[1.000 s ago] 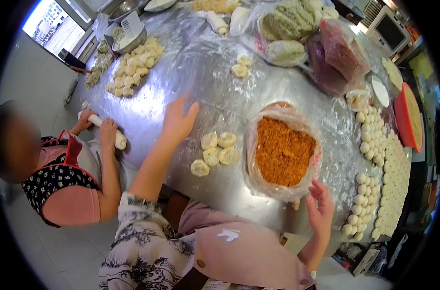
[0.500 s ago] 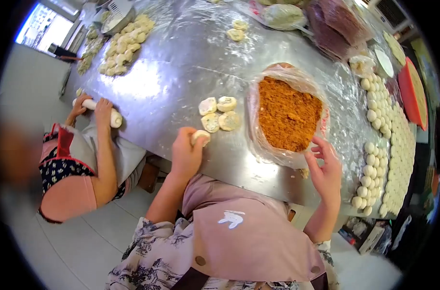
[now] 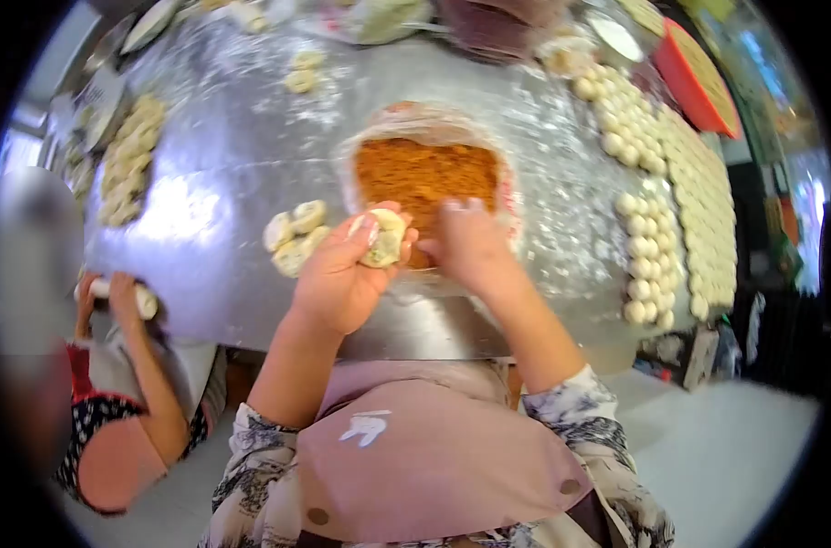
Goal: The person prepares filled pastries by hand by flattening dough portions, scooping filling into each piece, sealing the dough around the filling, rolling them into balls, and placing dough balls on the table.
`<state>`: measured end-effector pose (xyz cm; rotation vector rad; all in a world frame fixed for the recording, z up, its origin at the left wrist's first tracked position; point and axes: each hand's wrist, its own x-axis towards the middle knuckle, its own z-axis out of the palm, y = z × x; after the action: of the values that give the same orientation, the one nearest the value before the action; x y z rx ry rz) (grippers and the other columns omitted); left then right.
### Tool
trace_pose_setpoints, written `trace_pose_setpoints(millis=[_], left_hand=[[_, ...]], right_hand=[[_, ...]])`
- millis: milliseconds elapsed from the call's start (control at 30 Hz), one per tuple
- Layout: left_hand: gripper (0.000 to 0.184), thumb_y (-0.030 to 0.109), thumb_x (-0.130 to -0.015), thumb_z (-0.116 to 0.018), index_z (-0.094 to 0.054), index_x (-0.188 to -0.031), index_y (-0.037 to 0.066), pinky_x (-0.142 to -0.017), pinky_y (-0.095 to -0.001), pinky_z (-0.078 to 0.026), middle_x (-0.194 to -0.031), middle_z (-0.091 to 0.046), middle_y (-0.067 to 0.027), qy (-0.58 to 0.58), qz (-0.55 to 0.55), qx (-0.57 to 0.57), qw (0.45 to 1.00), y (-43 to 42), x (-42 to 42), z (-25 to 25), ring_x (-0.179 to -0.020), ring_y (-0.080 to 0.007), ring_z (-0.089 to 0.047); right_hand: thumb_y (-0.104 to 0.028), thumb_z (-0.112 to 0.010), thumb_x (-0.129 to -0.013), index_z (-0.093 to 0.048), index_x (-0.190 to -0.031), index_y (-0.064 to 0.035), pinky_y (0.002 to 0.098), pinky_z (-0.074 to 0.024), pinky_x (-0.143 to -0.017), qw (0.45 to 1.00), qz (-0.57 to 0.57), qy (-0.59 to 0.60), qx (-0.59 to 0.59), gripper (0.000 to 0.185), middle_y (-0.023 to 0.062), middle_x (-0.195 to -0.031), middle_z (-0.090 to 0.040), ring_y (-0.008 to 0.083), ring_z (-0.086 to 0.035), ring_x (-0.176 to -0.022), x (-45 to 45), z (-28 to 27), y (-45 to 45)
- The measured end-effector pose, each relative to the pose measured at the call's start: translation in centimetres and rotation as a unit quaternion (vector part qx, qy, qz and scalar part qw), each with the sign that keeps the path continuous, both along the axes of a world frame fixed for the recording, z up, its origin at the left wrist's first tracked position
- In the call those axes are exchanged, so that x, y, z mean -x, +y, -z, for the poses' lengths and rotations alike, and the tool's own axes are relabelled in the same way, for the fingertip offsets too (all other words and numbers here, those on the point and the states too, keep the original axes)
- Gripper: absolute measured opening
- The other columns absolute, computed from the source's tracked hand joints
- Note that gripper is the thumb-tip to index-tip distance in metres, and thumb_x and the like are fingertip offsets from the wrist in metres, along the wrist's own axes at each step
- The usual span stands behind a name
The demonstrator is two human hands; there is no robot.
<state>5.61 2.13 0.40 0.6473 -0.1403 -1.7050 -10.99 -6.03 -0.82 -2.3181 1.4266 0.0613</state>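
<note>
A pale, flattened dough piece [image 3: 381,239] is in my left hand [image 3: 340,283], held between thumb and fingers above the metal table. My right hand [image 3: 475,245] reaches into the bag of orange-brown filling [image 3: 424,173]; its fingertips are at the filling, and whether they pinch any is hidden. The bag's clear plastic rim [image 3: 511,183] lies folded open around the filling. Left of my left hand, several dough pieces [image 3: 292,258] sit grouped on the table.
At the left a co-worker's hands rest on a dough roll [image 3: 145,301]. Dough lumps [image 3: 130,164] lie behind it. Rows of dough balls [image 3: 648,260], flat pieces [image 3: 703,219] and a red basin [image 3: 694,82] stand right. Plastic-wrapped bundles [image 3: 497,23] are at the back.
My left hand has lifted the dough piece off the table and brought it beside the filling. My right hand has moved from the bag's edge into the filling. The camera view has shifted.
</note>
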Motion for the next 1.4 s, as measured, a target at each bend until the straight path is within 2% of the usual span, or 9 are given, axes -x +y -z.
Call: trace_pose_setpoints(millis=[200, 300, 433, 567, 700, 933, 1233, 1333, 1400], left_hand=[[0.025, 0.015, -0.098, -0.049, -0.05, -0.119, 0.001, -0.074, -0.0276, -0.051, -0.109, -0.058, -0.0127, -0.009, 0.108, 0.064, 0.992, -2.7, 1.6, 0.1, -0.091, -0.0195, -0.059], [0.025, 0.015, -0.098, -0.049, -0.051, -0.12, 0.003, -0.077, -0.0293, -0.052, -0.108, -0.058, -0.0122, -0.1, 0.048, -0.032, 0.993, -3.8, 2.8, 0.5, -0.093, -0.0203, -0.059], [0.029, 0.012, -0.096, -0.05, -0.048, -0.124, 0.005, -0.092, -0.0377, -0.048, -0.11, -0.058, -0.0117, -0.017, 0.009, -0.063, 0.998, -3.7, 3.0, 1.4, -0.1, -0.0247, -0.058], [0.034, 0.024, -0.1, -0.044, -0.046, -0.126, 0.003, -0.096, -0.0397, -0.044, -0.119, -0.052, -0.0124, 0.03, -0.019, -0.086, 0.996, -3.6, 2.8, 2.5, -0.109, -0.0268, -0.053], [0.041, 0.026, -0.103, -0.033, -0.038, -0.135, 0.001, -0.102, -0.0419, -0.039, -0.13, -0.047, -0.0132, 0.081, -0.007, -0.046, 0.996, -4.6, 4.1, 2.1, -0.117, -0.0251, -0.048], [0.038, 0.022, -0.103, -0.032, -0.038, -0.134, 0.001, -0.104, -0.0407, -0.038, -0.132, -0.046, -0.0144, 0.035, -0.025, -0.041, 0.998, -4.6, 4.7, 1.8, -0.121, -0.0252, -0.046], [0.027, 0.014, -0.101, -0.039, -0.047, -0.124, 0.002, -0.1, -0.0387, -0.042, -0.121, -0.052, -0.0106, -0.069, -0.024, -0.095, 0.993, -4.8, 5.4, 2.4, -0.112, -0.02, -0.051], [0.026, 0.013, -0.1, -0.042, -0.047, -0.123, 0.001, -0.097, -0.0373, -0.044, -0.119, -0.052, -0.0104, -0.093, -0.03, -0.12, 0.988, -4.8, 4.9, 1.3, -0.11, -0.0202, -0.052], [0.026, 0.013, -0.1, -0.042, -0.048, -0.122, 0.0, -0.099, -0.0372, -0.046, -0.119, -0.052, -0.0109, -0.073, -0.036, -0.126, 0.989, -5.1, 4.4, 1.3, -0.111, -0.023, -0.053]], right_hand=[[-0.024, -0.069, -0.081, -0.06, -0.101, -0.0019, 0.0426, -0.0527, -0.075, 0.999, 0.003, -0.031, 0.006, 0.031, 0.0231, -0.096, -0.063, 0.0354, -0.064, -0.089, 0.8, 0.5, -0.2], [-0.017, -0.064, -0.081, -0.062, -0.096, -0.0038, 0.043, -0.0525, -0.075, 1.0, -0.013, -0.019, -0.006, 0.02, 0.0191, -0.093, -0.064, 0.0335, -0.063, -0.09, 0.5, 0.7, -0.4], [-0.012, -0.062, -0.078, -0.064, -0.085, -0.0042, 0.0448, -0.0507, -0.075, 0.997, -0.064, -0.03, 0.0, 0.011, 0.0196, -0.083, -0.065, 0.0361, -0.063, -0.084, 1.2, 0.6, -1.7], [-0.02, -0.067, -0.081, -0.067, -0.09, -0.0054, 0.0412, -0.0505, -0.073, 0.979, 0.073, -0.188, -0.033, 0.017, 0.0177, -0.084, -0.066, 0.0343, -0.064, -0.076, 2.8, -2.3, -2.6], [-0.017, -0.07, -0.08, -0.067, -0.097, -0.0038, 0.0368, -0.0492, -0.074, 0.94, 0.051, -0.336, -0.032, 0.021, 0.0157, -0.087, -0.066, 0.0317, -0.063, -0.079, 1.3, -4.1, -1.5], [-0.01, -0.066, -0.081, -0.064, -0.112, -0.0065, 0.0394, -0.0491, -0.077, 0.96, -0.006, -0.277, -0.024, 0.031, 0.0157, -0.095, -0.064, 0.0345, -0.061, -0.088, 1.5, -4.4, -0.7], [-0.008, -0.067, -0.08, -0.067, -0.098, -0.0052, 0.0389, -0.0502, -0.071, 0.956, 0.021, -0.29, 0.029, 0.018, 0.0155, -0.087, -0.066, 0.0338, -0.063, -0.081, 1.2, -2.7, -0.7], [-0.008, -0.067, -0.08, -0.069, -0.093, -0.0053, 0.038, -0.0509, -0.071, 0.923, 0.069, -0.378, -0.024, 0.014, 0.0149, -0.092, -0.066, 0.0317, -0.064, -0.083, 1.7, -2.8, -1.3], [-0.008, -0.067, -0.081, -0.068, -0.098, -0.005, 0.0382, -0.0503, -0.076, 0.941, 0.064, -0.33, 0.03, 0.017, 0.0153, -0.097, -0.066, 0.0313, -0.064, -0.086, 2.1, -1.4, -2.7]])
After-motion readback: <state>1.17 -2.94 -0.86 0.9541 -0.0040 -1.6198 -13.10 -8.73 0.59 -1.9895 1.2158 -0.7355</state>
